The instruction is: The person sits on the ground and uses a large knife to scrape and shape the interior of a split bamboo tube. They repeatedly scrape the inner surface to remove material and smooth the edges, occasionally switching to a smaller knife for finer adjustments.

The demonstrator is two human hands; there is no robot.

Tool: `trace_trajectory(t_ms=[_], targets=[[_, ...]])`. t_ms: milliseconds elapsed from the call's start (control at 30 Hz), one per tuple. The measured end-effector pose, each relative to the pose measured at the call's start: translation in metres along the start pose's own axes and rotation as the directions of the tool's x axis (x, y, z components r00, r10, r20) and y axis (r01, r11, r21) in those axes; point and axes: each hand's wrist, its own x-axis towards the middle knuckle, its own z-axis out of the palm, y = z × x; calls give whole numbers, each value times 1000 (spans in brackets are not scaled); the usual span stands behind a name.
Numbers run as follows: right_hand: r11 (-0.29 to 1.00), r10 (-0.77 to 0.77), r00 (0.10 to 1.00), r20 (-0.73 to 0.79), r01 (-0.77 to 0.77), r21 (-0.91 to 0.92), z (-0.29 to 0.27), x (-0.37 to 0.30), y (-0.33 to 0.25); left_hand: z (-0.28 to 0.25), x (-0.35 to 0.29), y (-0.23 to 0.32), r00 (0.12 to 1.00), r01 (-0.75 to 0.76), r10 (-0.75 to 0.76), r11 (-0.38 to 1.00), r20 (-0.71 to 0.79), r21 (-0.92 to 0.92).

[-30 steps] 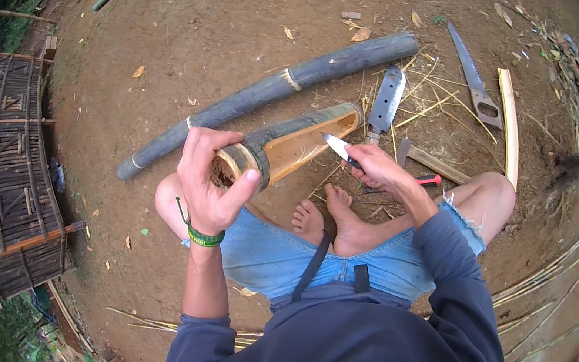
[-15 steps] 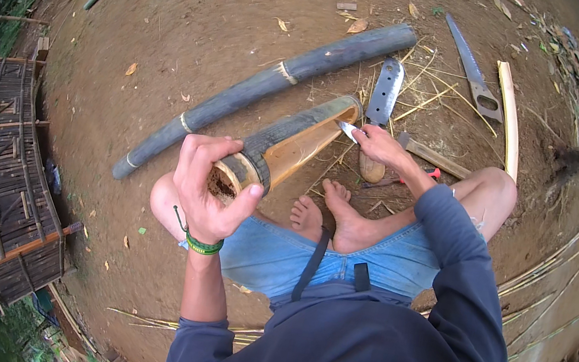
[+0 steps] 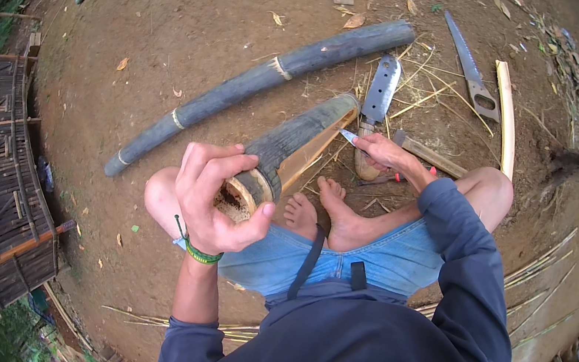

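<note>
My left hand grips the near end of a dark bamboo section, its fingers and thumb spread round the rim. The section slants away to the right and has a long opening cut into its right side, showing pale inner wood. Crumbly brown bits lie inside its near end. My right hand is closed round a small knife, whose pale blade points at the cut edge near the far end. Its handle is hidden in the fingers. Just beyond lies a broad cleaver-like blade with a wooden handle.
A long bamboo pole lies beyond my hands. To the right are a hammer, a handsaw, a split bamboo strip and something with red handles. A slatted bamboo structure stands far left. Thin strips lie at right.
The bamboo section has rolled so its opening faces more to the right and looks narrower. More of its near hollow shows. My right hand with the knife has shifted slightly nearer.
</note>
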Motion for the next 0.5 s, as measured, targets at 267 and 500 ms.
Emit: trace_trajectory(t_ms=[267,500], targets=[[999,-25,1000,-3,25,-35,6,-2,-2,2,0,0,1000,-6,6,1000,-2,-14],[995,-5,1000,28,3,97,19,-24,-9,-2,3,-7,1000,-7,7,1000,-5,-14]])
